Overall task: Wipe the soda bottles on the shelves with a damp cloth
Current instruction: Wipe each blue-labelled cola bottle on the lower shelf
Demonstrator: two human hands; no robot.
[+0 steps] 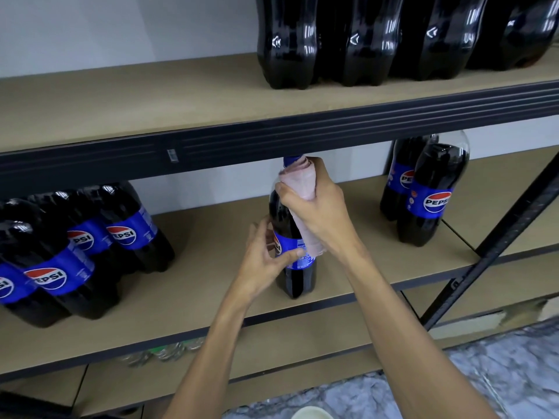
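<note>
The Pepsi bottle [295,279] you're working on is standing upright on the middle shelf [211,234], alone in the gap between two stocked groups and near the front edge. Its blue cap is showing just under the dark front beam [272,134] of the shelf above. You're wrapping the pink cloth [298,184] around the neck and shoulder, and the loose tail is hanging down the right side to the label. Your right hand [320,207] is gripping cloth and neck together from the right, fingers curled, so the cloth is pressing on the plastic most of the way round. Your left hand [266,255] is holding the body at the label, thumb lying across the front and fingers going round the far side. It's probably bracing the bottle so it isn't tipping or spinning under the wipe, though that grip is looking loose and a bit blurred. My read: you're doing the top section, with body and base not yet covered. Standing clear of its neighbours is giving both hands room. The left group of Pepsi bottles [90,246] is sitting well apart, and the right pair [423,195] likewise. Large dark bottles [363,40] are lining the upper shelf. Watch headroom when lifting: the cap is looking close to that beam, and I can't tell the real clearance. A diagonal brace [499,237] is crossing at right, with marbled floor [514,373] below.
</note>
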